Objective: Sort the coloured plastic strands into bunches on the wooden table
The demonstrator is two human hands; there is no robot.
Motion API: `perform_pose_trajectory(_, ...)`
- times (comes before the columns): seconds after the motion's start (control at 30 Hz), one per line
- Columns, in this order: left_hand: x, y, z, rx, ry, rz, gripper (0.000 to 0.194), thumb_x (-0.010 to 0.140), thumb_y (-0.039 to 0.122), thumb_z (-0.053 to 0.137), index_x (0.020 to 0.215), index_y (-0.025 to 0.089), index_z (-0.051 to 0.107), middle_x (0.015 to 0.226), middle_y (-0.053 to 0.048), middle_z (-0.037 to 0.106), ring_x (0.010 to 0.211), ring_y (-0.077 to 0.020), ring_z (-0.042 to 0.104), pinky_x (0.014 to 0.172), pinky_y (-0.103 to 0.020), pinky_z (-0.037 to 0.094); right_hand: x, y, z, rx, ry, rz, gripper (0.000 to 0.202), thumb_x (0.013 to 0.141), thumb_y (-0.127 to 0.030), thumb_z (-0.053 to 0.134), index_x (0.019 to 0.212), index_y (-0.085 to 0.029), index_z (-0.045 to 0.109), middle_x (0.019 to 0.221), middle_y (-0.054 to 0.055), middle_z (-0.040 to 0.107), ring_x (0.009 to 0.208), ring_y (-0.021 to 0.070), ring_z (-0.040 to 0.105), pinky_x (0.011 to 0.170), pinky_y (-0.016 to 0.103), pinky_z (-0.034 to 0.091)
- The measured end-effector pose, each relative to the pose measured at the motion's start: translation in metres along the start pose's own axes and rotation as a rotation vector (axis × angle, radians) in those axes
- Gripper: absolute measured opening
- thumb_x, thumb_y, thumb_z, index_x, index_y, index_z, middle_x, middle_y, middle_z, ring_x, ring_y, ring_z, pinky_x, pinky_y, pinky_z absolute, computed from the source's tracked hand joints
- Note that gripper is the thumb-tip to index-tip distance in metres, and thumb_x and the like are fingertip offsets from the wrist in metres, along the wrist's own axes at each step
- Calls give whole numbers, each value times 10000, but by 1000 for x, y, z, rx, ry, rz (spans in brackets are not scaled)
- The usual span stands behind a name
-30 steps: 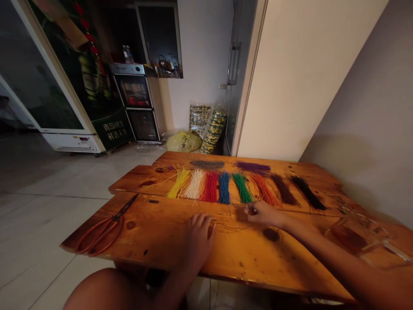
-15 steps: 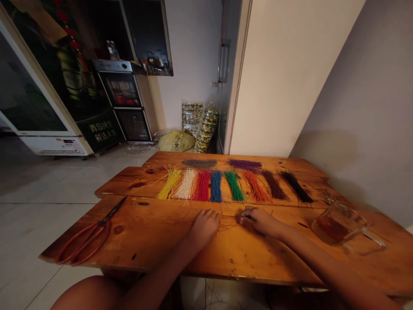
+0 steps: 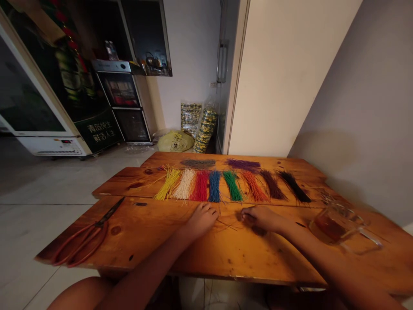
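Just below the blue bundle [image 3: 214,187], my left hand [image 3: 204,218] rests low over the wooden table [image 3: 155,245], its fingers curled together. Thin brown strands [image 3: 227,225] stick out to the right of its fingertips; what the fingers pinch is too small to make out. My right hand [image 3: 258,216] is closed in a pinch to the right, below the green bundle [image 3: 232,186] and orange bundle [image 3: 254,186], and anything in it is hidden. Yellow [image 3: 167,183], white [image 3: 185,184], red [image 3: 200,186], brown [image 3: 272,185] and black [image 3: 295,187] bundles complete the row.
Red-handled scissors [image 3: 85,239] lie at the table's left. A glass mug with brown liquid [image 3: 329,226] stands at the right, beyond my right forearm. Grey [image 3: 198,163] and purple [image 3: 243,164] bundles lie behind the row. A cabinet [image 3: 124,101] stands at the back left.
The thin strands by my left hand now point down and right, apart from my right hand. My left hand has shifted slightly up and left. The camera view has moved a little.
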State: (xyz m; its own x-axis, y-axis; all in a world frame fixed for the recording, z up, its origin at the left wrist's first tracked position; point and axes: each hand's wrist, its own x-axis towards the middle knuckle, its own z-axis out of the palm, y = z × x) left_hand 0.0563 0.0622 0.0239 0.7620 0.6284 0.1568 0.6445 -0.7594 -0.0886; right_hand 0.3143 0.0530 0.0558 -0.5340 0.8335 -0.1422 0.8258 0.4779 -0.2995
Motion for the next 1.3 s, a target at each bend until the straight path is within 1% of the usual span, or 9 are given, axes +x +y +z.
perform_pose_trajectory(0.33, 17, -8, -16, -162, -133, 103, 244, 723, 18, 482, 925, 143, 538, 802, -64, 629, 738, -195, 588, 639, -268, 414, 11, -24, 16, 247, 220, 97, 443, 935, -428, 241, 971, -157, 588, 953, 155, 638, 878, 250, 576, 817, 386, 405)
perform_pose_trajectory(0.53, 7, 1, -37, -610, 154, 90, 136, 717, 74, 528, 776, 196, 530, 772, -28, 586, 794, -205, 549, 758, -309, 398, 26, -54, 30, 595, 156, -22, 382, 915, -453, 307, 754, -183, 524, 763, 66, 624, 711, 172, 575, 745, 337, 457)
perform_pose_trajectory(0.67, 4, 5, -61, -284, 158, 240, 167, 850, 104, 427, 763, 195, 537, 778, -59, 598, 802, -221, 529, 762, -330, 369, 27, -71, 39, 858, 118, 37, 426, 908, -531, 248, 705, -207, 435, 577, -18, 513, 444, 95, 449, 450, 236, 386)
perform_pose_trajectory(0.8, 0, 1, -67, -122, 211, 276, 186, 902, 134, 389, 839, 188, 556, 826, -67, 616, 841, -217, 531, 785, -342, 361, 23, -79, 33, 1088, 176, 118, 403, 818, -605, 426, 694, -224, 377, 526, -79, 351, 408, 62, 289, 375, 200, 246)
perform_pose_trajectory(0.87, -6, 2, -60, -164, 329, 149, 136, 898, 161, 424, 891, 198, 555, 900, -65, 623, 908, -217, 531, 831, -357, 355, 18, -81, 26, 1172, 169, 153, 400, 818, -615, 407, 714, -233, 354, 510, -99, 279, 390, 62, 229, 352, 193, 202)
perform_pose_trajectory(0.97, -19, 17, -40, -350, 706, -316, 126, 873, 250, 497, 990, 207, 517, 1046, -88, 588, 1019, -237, 502, 909, -412, 340, 9, -83, 16, 1425, 145, 193, 393, 791, -591, 489, 735, -230, 345, 535, -112, 229, 404, 50, 160, 346, 169, 126)
perform_pose_trajectory(1.03, -25, 33, -27, -659, 844, -595, 247, 850, 322, 527, 1061, 202, 478, 1100, -108, 555, 1034, -243, 502, 922, -433, 355, 4, -87, 13, 1645, 111, 182, 403, 752, -539, 597, 734, -218, 355, 552, -113, 225, 426, 42, 125, 359, 163, 70)
perform_pose_trajectory(1.17, -27, 61, -17, -1505, 507, -590, 499, 747, 438, 631, 1153, 192, 479, 1165, -122, 567, 1066, -252, 539, 924, -407, 393, -3, -104, 15, 1801, 8, 133, 365, 752, -461, 649, 747, -206, 388, 551, -109, 230, 436, 36, 100, 376, 169, 36)
perform_pose_trajectory(1.3, -28, 72, -31, -1896, 306, -424, 388, 837, 443, 535, 1150, 215, 552, 1191, -81, 596, 1123, -213, 526, 987, -358, 350, -6, -121, 21, 1756, -253, 98, 328, 783, -418, 611, 684, -196, 391, 521, -97, 259, 429, 35, 102, 372, 171, 47)
